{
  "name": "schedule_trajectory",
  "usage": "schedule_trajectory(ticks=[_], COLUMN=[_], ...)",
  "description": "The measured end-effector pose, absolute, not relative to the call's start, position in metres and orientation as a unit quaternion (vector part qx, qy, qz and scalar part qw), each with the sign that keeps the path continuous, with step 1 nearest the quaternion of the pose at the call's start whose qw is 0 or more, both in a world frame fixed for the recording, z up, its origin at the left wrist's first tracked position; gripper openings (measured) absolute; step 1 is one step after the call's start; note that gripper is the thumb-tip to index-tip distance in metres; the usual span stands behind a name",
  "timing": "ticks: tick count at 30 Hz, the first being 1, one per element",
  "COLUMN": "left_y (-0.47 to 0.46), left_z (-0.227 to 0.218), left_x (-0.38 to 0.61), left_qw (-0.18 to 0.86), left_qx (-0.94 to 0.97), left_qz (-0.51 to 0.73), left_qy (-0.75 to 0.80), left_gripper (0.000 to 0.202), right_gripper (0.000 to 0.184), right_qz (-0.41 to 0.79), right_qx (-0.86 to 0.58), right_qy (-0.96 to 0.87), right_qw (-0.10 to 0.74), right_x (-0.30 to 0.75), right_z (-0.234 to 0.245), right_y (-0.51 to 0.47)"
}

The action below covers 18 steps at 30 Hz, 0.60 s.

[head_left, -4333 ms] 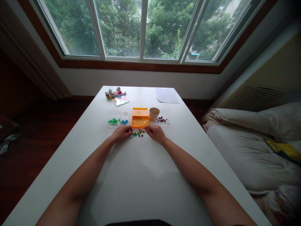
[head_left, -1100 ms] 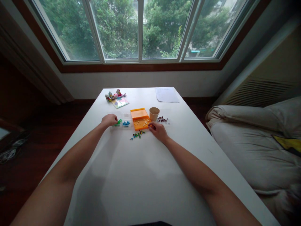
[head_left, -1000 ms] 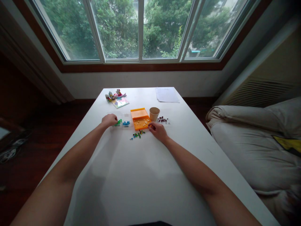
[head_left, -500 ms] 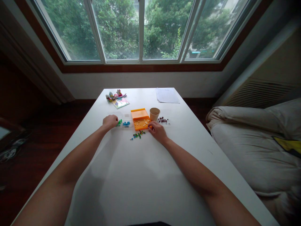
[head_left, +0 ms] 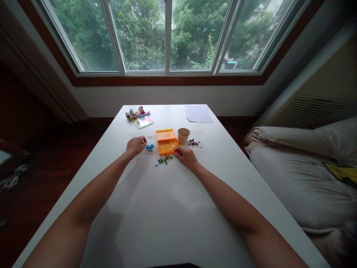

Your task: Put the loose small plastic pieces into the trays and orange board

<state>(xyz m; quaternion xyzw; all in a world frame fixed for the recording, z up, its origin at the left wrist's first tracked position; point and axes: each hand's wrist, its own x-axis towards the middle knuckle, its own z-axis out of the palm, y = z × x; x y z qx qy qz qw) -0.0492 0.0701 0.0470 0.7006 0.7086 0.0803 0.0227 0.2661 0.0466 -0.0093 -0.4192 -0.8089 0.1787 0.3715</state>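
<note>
My left hand (head_left: 135, 145) is curled on the white table (head_left: 167, 208), over the spot where green pieces lie, just left of a small group of blue pieces (head_left: 149, 147). My right hand (head_left: 186, 156) rests with bent fingers at the front right corner of the orange tray (head_left: 166, 141), which holds small pale pieces. A loose heap of mixed coloured pieces (head_left: 164, 160) lies between my hands, in front of the tray. What either hand pinches is too small to make out.
A paper cup (head_left: 183, 136) stands right of the tray, with dark red pieces (head_left: 193, 142) beside it. Small toy figures and a coloured card (head_left: 139, 116) sit at the far left, a paper sheet (head_left: 198, 113) at the far right. A padded couch (head_left: 301, 171) borders the table's right side.
My left hand has moved right from the green pieces toward the blue ones and now covers the green group. My right hand has shifted slightly back from the tray corner toward the mixed heap.
</note>
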Motion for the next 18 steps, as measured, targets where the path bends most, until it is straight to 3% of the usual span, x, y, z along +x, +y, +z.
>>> schedule_trajectory(ticks=[8, 18], left_y=[0.046, 0.025], left_z=[0.034, 0.028], left_x=[-0.036, -0.03], left_qw=[-0.058, -0.046], left_qx=[0.684, 0.692], left_qz=[0.17, 0.171], left_qy=[0.707, 0.7], left_gripper=[0.03, 0.032], right_gripper=[0.01, 0.009], right_qz=[0.175, 0.18], right_qx=[-0.425, -0.406], right_qy=[-0.808, -0.819], right_qw=[0.368, 0.362], right_x=[0.261, 0.26], right_z=[-0.01, -0.005], right_y=[0.045, 0.043])
